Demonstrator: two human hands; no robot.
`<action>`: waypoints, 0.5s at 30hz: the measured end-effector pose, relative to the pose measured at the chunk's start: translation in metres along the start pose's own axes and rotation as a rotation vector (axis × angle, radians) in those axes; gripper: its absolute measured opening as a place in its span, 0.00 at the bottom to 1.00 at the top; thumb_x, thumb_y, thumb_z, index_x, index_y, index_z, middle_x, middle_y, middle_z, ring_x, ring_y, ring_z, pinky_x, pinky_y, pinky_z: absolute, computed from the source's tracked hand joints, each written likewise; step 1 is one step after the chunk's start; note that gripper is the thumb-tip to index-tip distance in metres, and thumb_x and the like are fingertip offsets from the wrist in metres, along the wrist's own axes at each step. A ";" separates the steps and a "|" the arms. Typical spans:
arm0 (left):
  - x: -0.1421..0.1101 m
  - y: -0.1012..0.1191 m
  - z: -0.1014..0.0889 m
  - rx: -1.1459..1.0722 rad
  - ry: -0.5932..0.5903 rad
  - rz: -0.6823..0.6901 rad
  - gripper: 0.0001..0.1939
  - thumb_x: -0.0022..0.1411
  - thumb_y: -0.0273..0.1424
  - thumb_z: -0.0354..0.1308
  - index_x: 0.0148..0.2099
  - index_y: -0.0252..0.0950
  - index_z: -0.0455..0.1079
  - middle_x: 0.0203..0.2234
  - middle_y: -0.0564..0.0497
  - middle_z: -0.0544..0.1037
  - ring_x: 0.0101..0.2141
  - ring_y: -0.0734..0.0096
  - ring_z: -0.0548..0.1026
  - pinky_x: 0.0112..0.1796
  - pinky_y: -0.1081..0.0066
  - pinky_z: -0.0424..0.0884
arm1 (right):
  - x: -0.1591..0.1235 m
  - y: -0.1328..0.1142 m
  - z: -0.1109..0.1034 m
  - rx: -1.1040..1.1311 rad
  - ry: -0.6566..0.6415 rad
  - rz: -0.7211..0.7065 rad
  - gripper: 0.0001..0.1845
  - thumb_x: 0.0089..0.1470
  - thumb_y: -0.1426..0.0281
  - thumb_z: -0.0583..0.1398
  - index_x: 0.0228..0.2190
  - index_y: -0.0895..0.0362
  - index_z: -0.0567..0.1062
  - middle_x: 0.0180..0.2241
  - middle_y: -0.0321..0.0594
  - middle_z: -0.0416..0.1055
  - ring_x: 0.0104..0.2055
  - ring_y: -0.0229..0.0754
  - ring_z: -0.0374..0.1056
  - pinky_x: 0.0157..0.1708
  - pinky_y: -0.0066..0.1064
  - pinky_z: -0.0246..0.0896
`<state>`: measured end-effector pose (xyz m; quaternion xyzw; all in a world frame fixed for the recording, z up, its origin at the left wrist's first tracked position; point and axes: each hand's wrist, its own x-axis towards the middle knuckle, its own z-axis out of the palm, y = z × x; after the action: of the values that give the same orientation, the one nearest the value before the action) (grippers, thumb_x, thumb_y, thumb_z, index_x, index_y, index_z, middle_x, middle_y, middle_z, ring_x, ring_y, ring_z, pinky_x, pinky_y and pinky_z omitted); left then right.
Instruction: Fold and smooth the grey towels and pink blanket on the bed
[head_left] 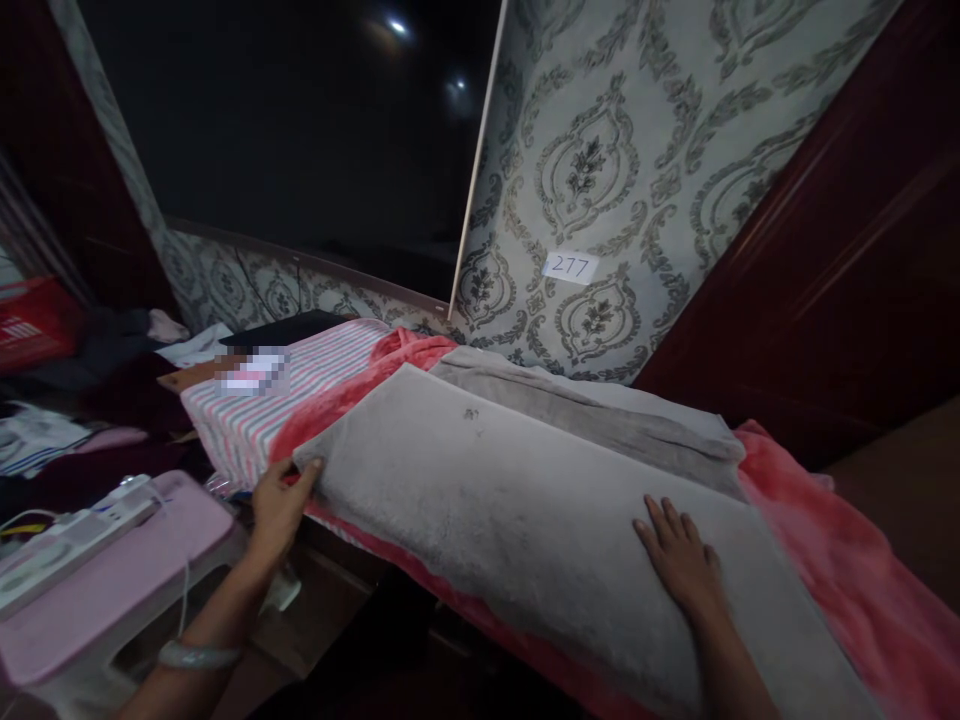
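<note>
A large grey piece of fleecy cloth (480, 500) lies spread flat over a red plush blanket (847, 540). It has straight edges, a pointed top corner and a small dark mark near its upper edge. Behind it runs a second, wrinkled grey length (600, 410); I cannot tell whether the two are joined. My left hand (279, 508) pinches the cloth's left corner between thumb and fingers. On the right part of the same cloth, my right hand (682, 560) rests palm down with its fingers apart.
A striped cloth (315, 375) lies beyond the blanket's left end, with a blurred item on it. Left of me, a power strip (82, 540) sits on a pink-lidded box (135, 590). A dark television screen (300, 130) and a paper label (571, 267) are on the patterned wall.
</note>
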<state>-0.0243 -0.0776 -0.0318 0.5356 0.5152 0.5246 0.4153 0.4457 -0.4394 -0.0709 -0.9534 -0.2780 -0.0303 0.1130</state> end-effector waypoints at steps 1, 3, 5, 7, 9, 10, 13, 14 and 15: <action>0.003 0.003 0.003 -0.034 -0.007 -0.018 0.26 0.44 0.51 0.67 0.39 0.36 0.77 0.33 0.47 0.81 0.38 0.54 0.78 0.46 0.56 0.75 | 0.000 0.000 -0.001 0.008 -0.006 0.006 0.40 0.62 0.47 0.40 0.70 0.47 0.58 0.74 0.41 0.48 0.75 0.58 0.43 0.67 0.64 0.44; 0.009 0.013 0.013 -0.182 -0.054 -0.086 0.24 0.45 0.47 0.67 0.41 0.37 0.77 0.36 0.47 0.82 0.40 0.54 0.78 0.46 0.57 0.75 | 0.002 -0.003 -0.004 0.039 -0.010 0.022 0.40 0.61 0.47 0.42 0.69 0.47 0.59 0.73 0.41 0.49 0.74 0.59 0.43 0.67 0.65 0.44; 0.012 0.032 0.028 -0.321 -0.107 -0.144 0.21 0.44 0.43 0.66 0.40 0.38 0.76 0.36 0.47 0.82 0.41 0.55 0.78 0.45 0.59 0.75 | 0.004 -0.009 -0.008 0.110 0.025 0.041 0.40 0.60 0.48 0.45 0.67 0.49 0.63 0.72 0.43 0.53 0.74 0.60 0.46 0.67 0.66 0.44; 0.011 0.057 0.048 -0.388 -0.156 -0.144 0.20 0.43 0.41 0.66 0.39 0.39 0.75 0.36 0.49 0.82 0.41 0.55 0.78 0.45 0.60 0.75 | 0.007 -0.023 -0.012 0.252 0.103 0.019 0.40 0.58 0.48 0.48 0.64 0.55 0.68 0.69 0.49 0.59 0.72 0.60 0.50 0.67 0.64 0.47; 0.004 0.087 0.072 -0.408 -0.259 -0.058 0.20 0.44 0.42 0.65 0.40 0.39 0.75 0.37 0.49 0.82 0.42 0.55 0.77 0.45 0.60 0.74 | 0.008 -0.045 -0.017 0.470 0.163 -0.034 0.40 0.55 0.47 0.51 0.60 0.58 0.72 0.65 0.54 0.65 0.69 0.59 0.57 0.67 0.57 0.53; -0.002 0.103 0.086 -0.406 -0.336 0.005 0.20 0.46 0.42 0.65 0.41 0.39 0.74 0.38 0.49 0.82 0.42 0.55 0.77 0.45 0.60 0.74 | 0.007 -0.059 -0.020 0.601 0.161 -0.057 0.41 0.54 0.46 0.53 0.59 0.59 0.73 0.63 0.55 0.67 0.66 0.59 0.61 0.66 0.54 0.56; -0.037 0.146 0.130 -0.308 -0.611 0.223 0.20 0.51 0.42 0.61 0.44 0.37 0.74 0.40 0.48 0.81 0.43 0.55 0.76 0.45 0.61 0.72 | 0.002 -0.101 -0.028 1.045 0.017 -0.035 0.42 0.49 0.43 0.60 0.57 0.55 0.74 0.61 0.53 0.71 0.59 0.59 0.70 0.59 0.51 0.66; -0.054 0.156 0.144 -0.247 -0.708 0.295 0.18 0.53 0.41 0.59 0.45 0.38 0.73 0.40 0.49 0.81 0.43 0.57 0.76 0.45 0.62 0.72 | 0.000 -0.111 -0.031 1.199 -0.052 -0.012 0.42 0.48 0.42 0.62 0.57 0.54 0.74 0.60 0.53 0.71 0.57 0.58 0.72 0.57 0.50 0.68; -0.072 0.163 0.158 -0.176 -0.818 0.367 0.16 0.56 0.40 0.57 0.44 0.37 0.73 0.38 0.49 0.80 0.41 0.59 0.76 0.43 0.63 0.71 | -0.003 -0.119 -0.033 1.342 -0.121 0.012 0.42 0.47 0.42 0.63 0.56 0.54 0.74 0.59 0.53 0.72 0.55 0.56 0.74 0.56 0.49 0.70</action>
<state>0.1567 -0.1542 0.1031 0.7439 0.1591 0.3767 0.5286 0.3791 -0.3508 -0.0151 -0.6781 -0.2371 0.2029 0.6654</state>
